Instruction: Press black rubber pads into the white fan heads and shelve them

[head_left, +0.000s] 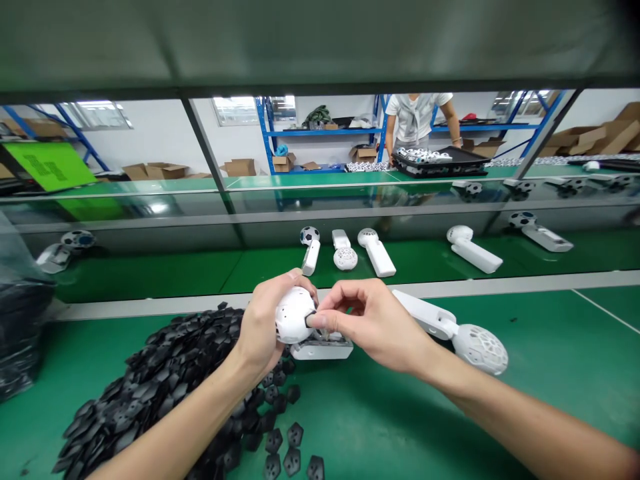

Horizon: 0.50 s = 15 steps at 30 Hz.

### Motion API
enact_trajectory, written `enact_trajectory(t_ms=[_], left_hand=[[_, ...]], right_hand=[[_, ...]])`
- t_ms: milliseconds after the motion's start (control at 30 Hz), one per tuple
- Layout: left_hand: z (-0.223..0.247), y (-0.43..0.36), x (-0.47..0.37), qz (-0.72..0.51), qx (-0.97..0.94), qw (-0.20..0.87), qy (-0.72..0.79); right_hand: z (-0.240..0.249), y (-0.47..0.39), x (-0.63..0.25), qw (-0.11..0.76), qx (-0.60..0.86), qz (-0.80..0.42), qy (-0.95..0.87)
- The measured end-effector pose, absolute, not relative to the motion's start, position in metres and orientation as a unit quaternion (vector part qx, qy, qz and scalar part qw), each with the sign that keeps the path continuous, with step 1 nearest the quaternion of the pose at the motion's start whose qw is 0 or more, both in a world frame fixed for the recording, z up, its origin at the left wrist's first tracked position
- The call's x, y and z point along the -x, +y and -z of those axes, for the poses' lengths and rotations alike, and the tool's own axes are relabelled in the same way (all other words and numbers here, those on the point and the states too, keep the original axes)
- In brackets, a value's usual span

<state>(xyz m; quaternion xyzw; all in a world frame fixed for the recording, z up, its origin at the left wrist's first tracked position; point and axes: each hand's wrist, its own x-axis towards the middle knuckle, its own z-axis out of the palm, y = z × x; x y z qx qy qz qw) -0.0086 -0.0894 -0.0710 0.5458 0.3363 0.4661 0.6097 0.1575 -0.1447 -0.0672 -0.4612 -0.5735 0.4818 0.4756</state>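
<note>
My left hand [263,320] is wrapped round the white ball-shaped head [294,316] of a device, whose open white handle [323,350] with inner parts showing points right. My right hand [367,320] pinches a small black piece [311,319] against the right side of the ball. A large pile of black pentagon pieces [165,373] lies below and left of my left hand, with several loose ones near its right edge. Beyond my right wrist, another white device [480,348] with a lattice head rests on the green table [400,427].
Several white devices, some with black-and-white ball heads [310,235], lie on the green belt [210,270] ahead. A dark plastic bag [23,327] stands at left. Across the line, a person [413,123] holds a black tray [440,163]. A metal shelf [320,47] hangs overhead.
</note>
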Motion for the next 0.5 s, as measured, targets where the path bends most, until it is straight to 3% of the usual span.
enact_trajectory(t_ms=[367,500], left_hand=[[0.069,-0.094,0.018,-0.422,-0.636,0.55,0.339],[0.07,-0.094,0.023,-0.399,-0.634,0.562,0.35]], right_hand=[[0.073,-0.142,-0.144,0.509,0.42,-0.603,-0.449],[0.074,-0.139,-0.144,0.478,0.418,-0.627,-0.452]])
